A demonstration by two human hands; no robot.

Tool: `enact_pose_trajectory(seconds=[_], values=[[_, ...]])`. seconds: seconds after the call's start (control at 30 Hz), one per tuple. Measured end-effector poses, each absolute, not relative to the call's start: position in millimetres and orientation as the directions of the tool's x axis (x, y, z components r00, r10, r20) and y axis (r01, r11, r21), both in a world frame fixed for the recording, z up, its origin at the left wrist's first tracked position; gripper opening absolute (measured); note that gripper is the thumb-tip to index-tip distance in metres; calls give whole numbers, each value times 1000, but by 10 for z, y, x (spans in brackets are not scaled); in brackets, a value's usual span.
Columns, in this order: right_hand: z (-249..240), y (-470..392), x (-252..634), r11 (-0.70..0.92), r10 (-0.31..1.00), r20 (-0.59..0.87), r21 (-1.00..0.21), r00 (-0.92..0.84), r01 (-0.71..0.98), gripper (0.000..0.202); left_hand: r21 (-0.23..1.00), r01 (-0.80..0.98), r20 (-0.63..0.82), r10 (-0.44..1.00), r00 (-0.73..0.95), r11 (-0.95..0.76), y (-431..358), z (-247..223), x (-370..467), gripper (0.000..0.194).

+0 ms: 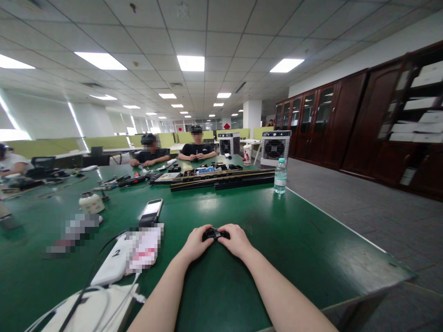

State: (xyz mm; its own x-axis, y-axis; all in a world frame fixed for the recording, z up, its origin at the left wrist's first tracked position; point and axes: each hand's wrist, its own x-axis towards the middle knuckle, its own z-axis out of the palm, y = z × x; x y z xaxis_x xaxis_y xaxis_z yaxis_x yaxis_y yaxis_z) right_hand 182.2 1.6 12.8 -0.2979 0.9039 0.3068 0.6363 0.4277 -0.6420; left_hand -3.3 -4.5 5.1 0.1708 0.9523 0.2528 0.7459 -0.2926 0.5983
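A small black object point(216, 234) with a lighter patch at its middle lies low over the green table point(297, 230), between my two hands. My left hand point(198, 242) has its thumb and fingers closed on the left end of this object. The right end is gripped by my right hand point(237, 240) in the same way. Both forearms reach in from the bottom of the view. The undersides of the fingers are hidden, and the object's details are too small to make out.
To the left are a phone point(151, 210), a white power bank point(112, 260), cables and a round jar point(91, 203). Ahead lie long black rails point(242, 181) and a water bottle point(280, 176). Two people sit across the table, another person at far left.
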Motion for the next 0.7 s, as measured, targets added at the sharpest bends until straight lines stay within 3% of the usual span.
enact_pose_trajectory(seconds=[0.7], values=[[104, 29, 1808, 462, 887, 327, -599, -326, 654, 18, 591, 748, 260, 949, 179, -303, -42, 48, -31, 43]])
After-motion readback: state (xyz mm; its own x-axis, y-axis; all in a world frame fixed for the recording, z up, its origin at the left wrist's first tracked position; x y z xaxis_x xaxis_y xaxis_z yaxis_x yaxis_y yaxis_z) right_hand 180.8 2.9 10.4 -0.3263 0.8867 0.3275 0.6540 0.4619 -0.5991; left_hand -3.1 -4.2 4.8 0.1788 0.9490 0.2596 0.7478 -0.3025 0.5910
